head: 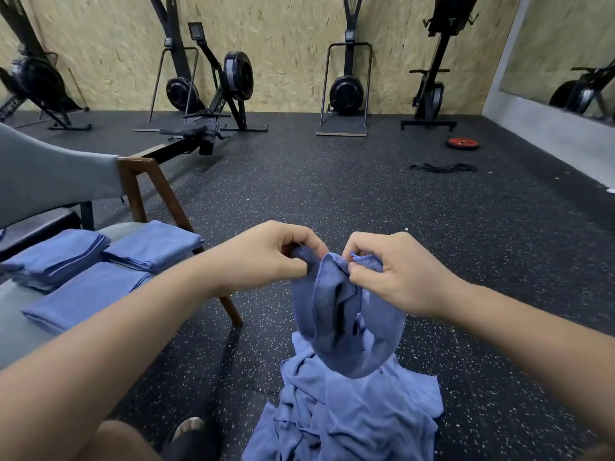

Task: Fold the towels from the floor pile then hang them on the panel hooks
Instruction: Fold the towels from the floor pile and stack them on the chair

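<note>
Blue towel (342, 327) hangs crumpled from a two-handed grip: the left hand (266, 257) and right hand (389, 274) each pinch its top edge, close together, above the floor pile (349, 420). Three folded stacks (86, 294) lie on the chair (50, 181) nearby. Much is left to fold, and no hooks are in view.

3 folded towel stks (58, 252) (154, 242) (86, 294), 1 held towel (346, 327), 1 floor pile (349, 417)

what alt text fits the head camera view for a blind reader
A person's left hand and right hand pinch the top edge of a blue towel, which hangs over a rumpled towel pile on a gym floor. Folded towels lie on a chair at left; a rowing machine stands by the wall.
</note>
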Tool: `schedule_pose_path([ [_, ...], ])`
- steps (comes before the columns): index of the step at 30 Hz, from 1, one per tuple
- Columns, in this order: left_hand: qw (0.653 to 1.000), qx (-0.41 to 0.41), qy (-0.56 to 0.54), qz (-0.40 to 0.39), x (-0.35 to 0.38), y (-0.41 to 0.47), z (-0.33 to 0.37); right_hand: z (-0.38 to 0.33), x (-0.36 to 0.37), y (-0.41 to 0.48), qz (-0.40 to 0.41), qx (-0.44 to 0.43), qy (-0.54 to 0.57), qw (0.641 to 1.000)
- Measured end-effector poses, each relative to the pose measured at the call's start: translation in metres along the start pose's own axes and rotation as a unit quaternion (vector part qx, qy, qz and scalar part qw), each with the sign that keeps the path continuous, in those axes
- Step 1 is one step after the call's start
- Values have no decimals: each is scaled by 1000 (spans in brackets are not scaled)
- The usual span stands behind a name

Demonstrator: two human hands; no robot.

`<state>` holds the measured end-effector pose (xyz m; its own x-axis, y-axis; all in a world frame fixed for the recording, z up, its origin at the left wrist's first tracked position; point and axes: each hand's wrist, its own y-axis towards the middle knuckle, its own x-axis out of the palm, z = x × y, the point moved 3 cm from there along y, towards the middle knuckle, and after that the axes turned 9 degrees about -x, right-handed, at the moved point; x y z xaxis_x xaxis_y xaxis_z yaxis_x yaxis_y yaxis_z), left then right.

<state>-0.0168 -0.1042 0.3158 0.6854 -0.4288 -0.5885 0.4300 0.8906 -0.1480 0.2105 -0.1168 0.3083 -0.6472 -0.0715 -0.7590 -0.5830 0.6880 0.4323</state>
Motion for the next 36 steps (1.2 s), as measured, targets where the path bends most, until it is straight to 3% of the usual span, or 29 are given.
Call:
schedule_pose_path([
  [7,989,66,99,90,5,1,6,-4,7,0,-41,-4,16,999],
  [15,977,110,6,182,7,1,13,1,8,0,-14,19,42,999],
  [28,978,135,28,156,11,-1,18,8,9,2,36,38,89,995],
  [36,964,95,36,246,7,10,8,13,6,1,41,105,57,992],
])
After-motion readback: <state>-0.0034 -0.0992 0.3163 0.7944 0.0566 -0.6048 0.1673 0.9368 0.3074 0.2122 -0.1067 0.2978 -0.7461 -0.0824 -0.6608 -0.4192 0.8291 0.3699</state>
